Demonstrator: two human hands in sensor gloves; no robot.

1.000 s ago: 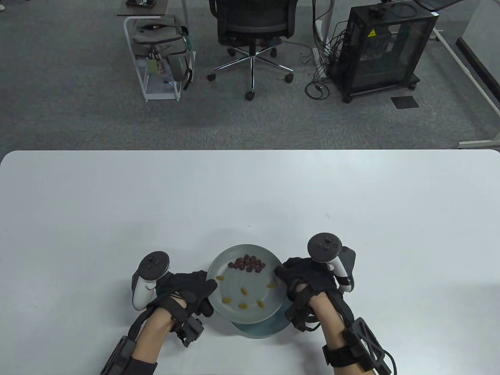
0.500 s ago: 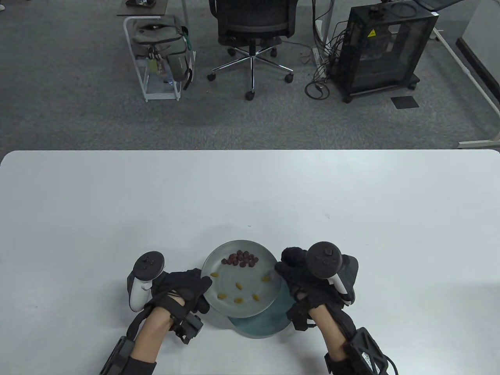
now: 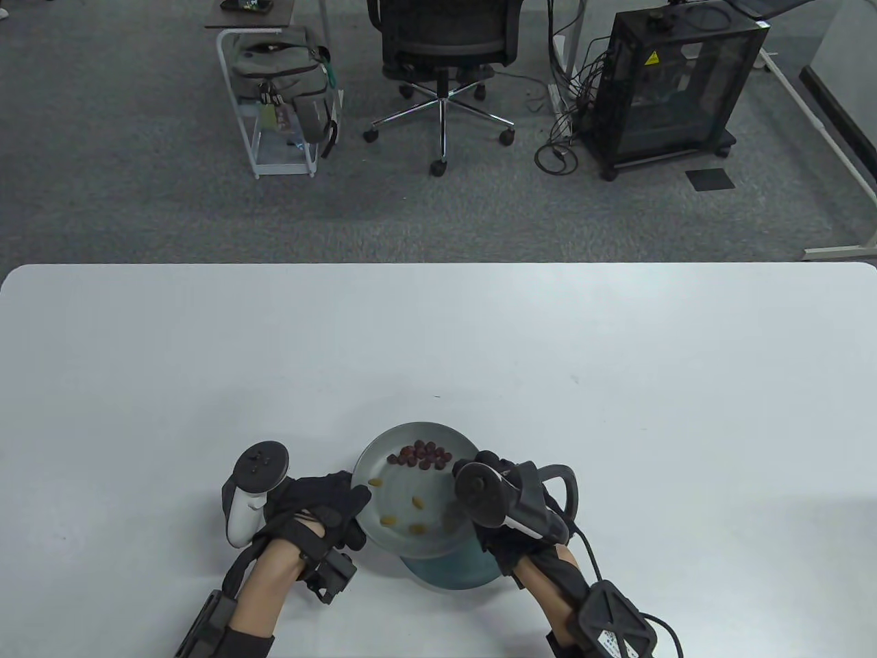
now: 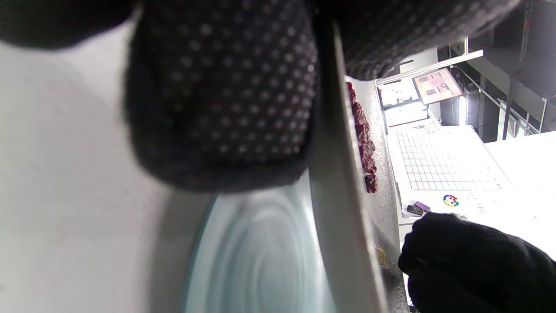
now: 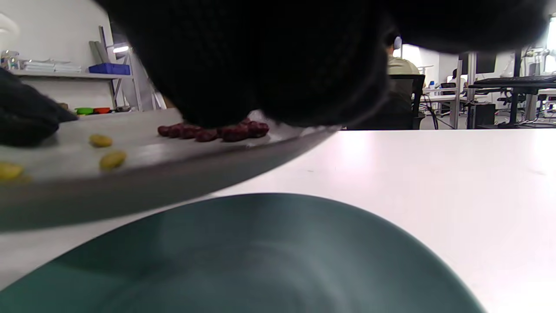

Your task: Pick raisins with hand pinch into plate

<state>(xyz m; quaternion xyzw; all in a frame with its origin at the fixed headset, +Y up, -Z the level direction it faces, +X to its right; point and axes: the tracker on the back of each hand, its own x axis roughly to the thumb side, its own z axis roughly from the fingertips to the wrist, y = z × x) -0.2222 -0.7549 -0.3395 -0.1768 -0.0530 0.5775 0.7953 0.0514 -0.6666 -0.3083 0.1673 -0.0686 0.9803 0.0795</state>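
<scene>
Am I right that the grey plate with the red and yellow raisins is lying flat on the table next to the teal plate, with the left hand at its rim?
Not quite: the grey plate is not flat on the table. The right wrist view shows it lifted and tilted above the teal plate, partly overlapping it. The rest holds: red raisins and yellow raisins lie on it, and the left hand grips its rim.

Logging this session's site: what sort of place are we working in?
Most likely an office or lab workspace. Beyond the white table stand a swivel office chair, a black equipment cabinet trailing cables over grey carpet, and a backpack on a small cart.
</scene>
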